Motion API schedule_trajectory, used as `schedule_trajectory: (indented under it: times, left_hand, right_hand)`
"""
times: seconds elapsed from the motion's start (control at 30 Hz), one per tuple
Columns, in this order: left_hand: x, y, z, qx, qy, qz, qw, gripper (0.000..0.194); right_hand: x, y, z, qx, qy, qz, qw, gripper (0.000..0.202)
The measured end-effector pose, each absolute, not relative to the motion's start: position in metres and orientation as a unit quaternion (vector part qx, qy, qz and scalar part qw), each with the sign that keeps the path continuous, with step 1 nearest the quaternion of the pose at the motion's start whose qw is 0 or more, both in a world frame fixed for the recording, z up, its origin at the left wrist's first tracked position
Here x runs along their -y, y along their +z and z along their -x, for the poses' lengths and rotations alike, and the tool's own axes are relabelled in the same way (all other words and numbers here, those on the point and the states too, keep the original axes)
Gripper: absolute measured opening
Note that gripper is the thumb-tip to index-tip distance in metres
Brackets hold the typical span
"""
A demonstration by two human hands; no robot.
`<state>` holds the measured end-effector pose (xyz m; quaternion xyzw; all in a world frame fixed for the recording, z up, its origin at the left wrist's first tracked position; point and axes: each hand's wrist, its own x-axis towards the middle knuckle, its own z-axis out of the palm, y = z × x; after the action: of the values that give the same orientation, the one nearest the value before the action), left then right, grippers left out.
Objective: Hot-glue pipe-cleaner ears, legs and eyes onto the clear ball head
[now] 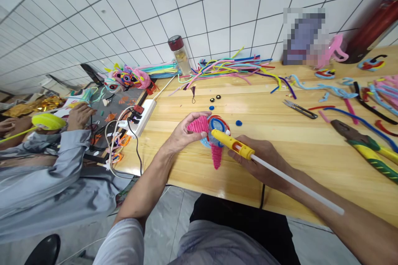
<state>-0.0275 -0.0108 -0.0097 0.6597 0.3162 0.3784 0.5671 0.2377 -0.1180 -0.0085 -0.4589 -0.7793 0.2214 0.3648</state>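
Observation:
My left hand (183,132) grips a pipe-cleaner craft piece (217,156) by one of its pink, ridged, cone-like parts. Its round middle is pale blue with red, blue and white rings, and a second pink cone points toward me. My right hand (263,159) is wrapped round a yellow hot glue gun (233,144), whose nozzle is over the round middle. Whether the nozzle touches it, I cannot tell. A long white glue stick (298,184) sticks out of the gun's back. Beyond the piece lie small blue discs (239,123) and two black beads (212,99).
A white power strip (144,118) with cables lies left, beside a co-worker's hand (80,115). Loose pipe cleaners (224,70) and a glass bottle (182,56) stand along the tiled wall. Thread snips (300,109) and pliers (367,145) lie on the right.

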Motion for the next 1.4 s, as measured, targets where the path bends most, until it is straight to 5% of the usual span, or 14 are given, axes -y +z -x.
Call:
schedule_trajectory:
  times: [1.4]
  left_hand:
    - [0.011,-0.011,0.02,-0.277,0.358,-0.704,0.548,0.062]
  right_hand:
    - [0.114,0.016,-0.241,0.678,0.383,0.542,0.317,0.049]
